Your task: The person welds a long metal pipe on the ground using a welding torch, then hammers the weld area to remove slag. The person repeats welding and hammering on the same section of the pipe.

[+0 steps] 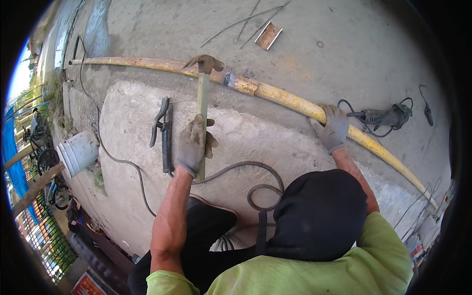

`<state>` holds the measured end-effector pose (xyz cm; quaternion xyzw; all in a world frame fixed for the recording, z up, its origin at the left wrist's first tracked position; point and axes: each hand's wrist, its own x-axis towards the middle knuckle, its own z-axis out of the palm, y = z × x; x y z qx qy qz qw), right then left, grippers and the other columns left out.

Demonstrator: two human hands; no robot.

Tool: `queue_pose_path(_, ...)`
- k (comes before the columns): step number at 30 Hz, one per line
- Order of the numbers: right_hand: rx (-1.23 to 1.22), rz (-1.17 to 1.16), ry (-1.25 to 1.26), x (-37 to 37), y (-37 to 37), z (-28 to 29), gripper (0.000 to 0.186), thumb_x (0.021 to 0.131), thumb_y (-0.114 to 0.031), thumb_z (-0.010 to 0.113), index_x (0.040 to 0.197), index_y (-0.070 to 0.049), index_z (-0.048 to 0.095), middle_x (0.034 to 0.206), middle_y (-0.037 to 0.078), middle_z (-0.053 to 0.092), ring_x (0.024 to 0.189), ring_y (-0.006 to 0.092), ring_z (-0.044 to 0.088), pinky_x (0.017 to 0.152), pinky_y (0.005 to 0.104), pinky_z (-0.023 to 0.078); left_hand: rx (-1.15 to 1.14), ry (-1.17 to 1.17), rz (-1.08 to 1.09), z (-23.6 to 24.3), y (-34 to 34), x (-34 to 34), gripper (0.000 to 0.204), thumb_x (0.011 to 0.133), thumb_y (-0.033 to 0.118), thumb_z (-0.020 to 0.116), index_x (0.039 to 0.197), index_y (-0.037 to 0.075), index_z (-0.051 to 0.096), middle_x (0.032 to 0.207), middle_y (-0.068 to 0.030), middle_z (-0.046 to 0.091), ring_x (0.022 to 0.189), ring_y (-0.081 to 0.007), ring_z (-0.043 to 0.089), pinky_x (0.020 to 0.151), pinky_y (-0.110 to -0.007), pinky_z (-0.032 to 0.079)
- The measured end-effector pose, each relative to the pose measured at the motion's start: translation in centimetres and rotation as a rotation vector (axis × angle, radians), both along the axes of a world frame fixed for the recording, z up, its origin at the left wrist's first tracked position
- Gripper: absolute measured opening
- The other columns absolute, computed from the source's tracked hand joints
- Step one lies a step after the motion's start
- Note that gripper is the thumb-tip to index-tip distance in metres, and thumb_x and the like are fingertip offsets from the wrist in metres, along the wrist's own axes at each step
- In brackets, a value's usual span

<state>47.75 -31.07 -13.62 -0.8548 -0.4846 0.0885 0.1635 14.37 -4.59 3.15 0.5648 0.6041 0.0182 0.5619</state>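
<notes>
My gloved left hand (192, 147) is closed round the wooden handle of a claw hammer (202, 96), which stands nearly upright in view. In this view its rusty head overlaps the long yellow pipe (290, 101); whether they touch I cannot tell. My gloved right hand (334, 129) grips that pipe further right. Near the hammer head, a dark band and a rough sleeve-like section (242, 84) mark a joint on the pipe. A black welding electrode holder (166, 135) lies on the concrete left of my left hand, with a thin rod in it.
A power tool like an angle grinder (386, 117) lies beyond my right hand. A curved metal piece (269, 36) and thin rods (243, 19) lie on the far floor. Cable (268, 169) coils before me. A white bucket (78, 152) stands left. A dark rounded shape (319, 216) hides the lower middle.
</notes>
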Motion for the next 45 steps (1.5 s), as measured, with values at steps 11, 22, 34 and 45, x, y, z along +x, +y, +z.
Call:
queue_pose_path(11, -0.098, 0.071, 0.047, 1.7, -0.3, -0.3, 0.056, 0.087, -0.044, 0.087, 0.132, -0.014, 0.074, 0.126, 0.012, 0.071, 0.117, 0.0355, 0.066, 0.102, 0.0507, 0.051, 0.304, -0.378, 0.310, -1.3, -4.7, 3.1, 0.082, 0.116, 0.071, 0.035, 0.131, -0.003, 0.066, 0.070, -0.0060, 0.064, 0.048, -0.0113, 0.050, 0.048, -0.028, 0.048)
queue_pose_path(22, -0.104, 0.093, 0.043, 2.1, 0.0, -0.2, 0.053, 0.089, -0.045, 0.086, 0.132, -0.016, 0.075, 0.123, 0.013, 0.073, 0.116, 0.0359, 0.068, 0.099, 0.0521, 0.052, 0.108, -0.503, 0.624, -5.9, -10.1, 3.2, 0.082, 0.115, 0.073, 0.039, 0.128, -0.005, 0.064, 0.067, -0.0059, 0.062, 0.048, -0.0135, 0.052, 0.048, -0.031, 0.052)
queue_pose_path(34, -0.097, 0.081, 0.037, 1.9, -0.1, -0.1, 0.055, 0.088, -0.048, 0.086, 0.132, -0.016, 0.075, 0.122, 0.012, 0.074, 0.115, 0.0356, 0.068, 0.099, 0.0506, 0.053, 0.156, -0.255, 0.312, -3.4, -5.8, 4.6, 0.075, 0.116, 0.067, 0.044, 0.131, -0.004, 0.064, 0.067, -0.0063, 0.066, 0.046, -0.0108, 0.054, 0.045, -0.026, 0.046)
queue_pose_path(45, -0.060, 0.058, -0.010, 1.0, -1.1, -0.6, 0.056, 0.087, -0.051, 0.086, 0.131, -0.018, 0.076, 0.122, 0.010, 0.073, 0.113, 0.0338, 0.069, 0.096, 0.0506, 0.053, 0.188, 0.088, 0.139, -1.2, -1.7, 3.1, 0.062, 0.117, 0.057, 0.049, 0.125, -0.001, 0.069, 0.068, -0.0081, 0.070, 0.051, -0.0141, 0.063, 0.049, -0.032, 0.048)
